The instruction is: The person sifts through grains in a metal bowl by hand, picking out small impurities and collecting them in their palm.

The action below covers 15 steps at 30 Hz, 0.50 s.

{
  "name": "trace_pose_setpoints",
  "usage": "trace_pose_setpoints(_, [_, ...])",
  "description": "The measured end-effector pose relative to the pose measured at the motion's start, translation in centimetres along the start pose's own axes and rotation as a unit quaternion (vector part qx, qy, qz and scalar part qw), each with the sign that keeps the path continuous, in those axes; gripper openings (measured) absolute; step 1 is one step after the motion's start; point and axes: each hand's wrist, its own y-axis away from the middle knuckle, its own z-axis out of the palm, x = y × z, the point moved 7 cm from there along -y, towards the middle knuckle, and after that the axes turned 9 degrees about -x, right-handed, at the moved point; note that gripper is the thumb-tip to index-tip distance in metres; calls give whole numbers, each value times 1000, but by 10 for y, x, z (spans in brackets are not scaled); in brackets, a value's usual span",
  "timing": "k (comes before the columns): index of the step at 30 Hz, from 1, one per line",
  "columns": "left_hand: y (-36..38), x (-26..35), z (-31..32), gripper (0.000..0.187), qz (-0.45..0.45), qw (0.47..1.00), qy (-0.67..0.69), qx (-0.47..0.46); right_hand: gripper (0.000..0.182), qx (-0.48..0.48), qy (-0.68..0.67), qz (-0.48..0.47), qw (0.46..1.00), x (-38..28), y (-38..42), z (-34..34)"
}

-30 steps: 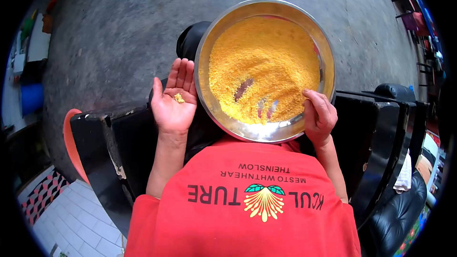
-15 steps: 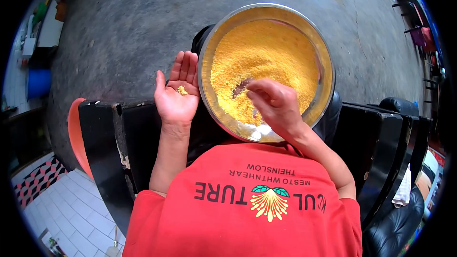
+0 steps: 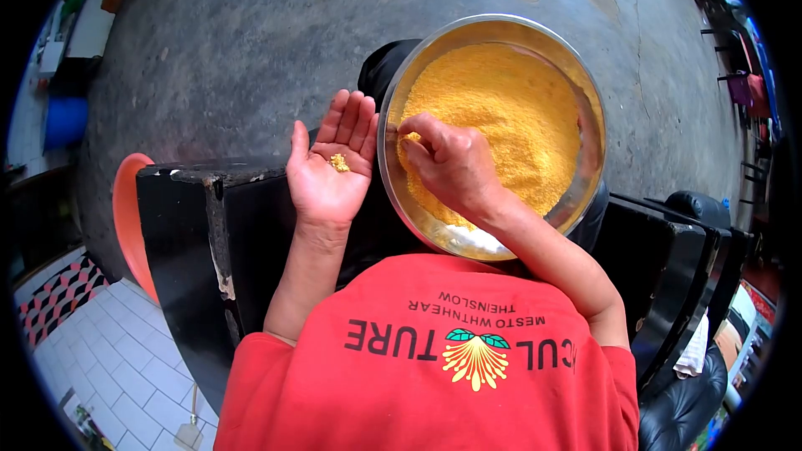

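Note:
My left hand (image 3: 334, 171) is palm up beside the bowl's left rim, fingers stretched out, with a small heap of yellow bits (image 3: 339, 163) lying on the palm. A wide metal bowl (image 3: 592, 150) rests on my lap and holds yellow grain (image 3: 535, 125). Over the left part of the bowl is my right hand (image 3: 447, 159), its fingers curled and the thumb near the index finger. Whatever may be between those fingertips is too small to make out.
Black furniture (image 3: 180, 234) stands at both sides of me. An orange basin (image 3: 132, 221) is at the left, and a blue bucket (image 3: 66, 122) farther off. A white cloth (image 3: 692, 348) hangs at the right. Grey floor (image 3: 251, 50) lies ahead.
My right hand has moved left from the middle of the bowl toward its left rim. The bowl and my left hand appear farther right in the view. The dark hollow in the grain no longer shows.

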Motion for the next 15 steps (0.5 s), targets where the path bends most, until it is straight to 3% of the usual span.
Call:
trace_pose_setpoints(9, [0, -1, -3, 63, -11, 1000, -4, 2, 5, 6, 15, -7, 1000, -2, -2, 2])
trace_pose_setpoints(12, [1, 5, 2, 63, 1, 1000, -20, -3, 3, 25, -17, 11, 999, 3, 0, 2])
trace_pose_setpoints(15, [5, 20, 12, 64, 48, 997, -62, -1, 3, 29, -151, 63, 986, 16, 6, -8])
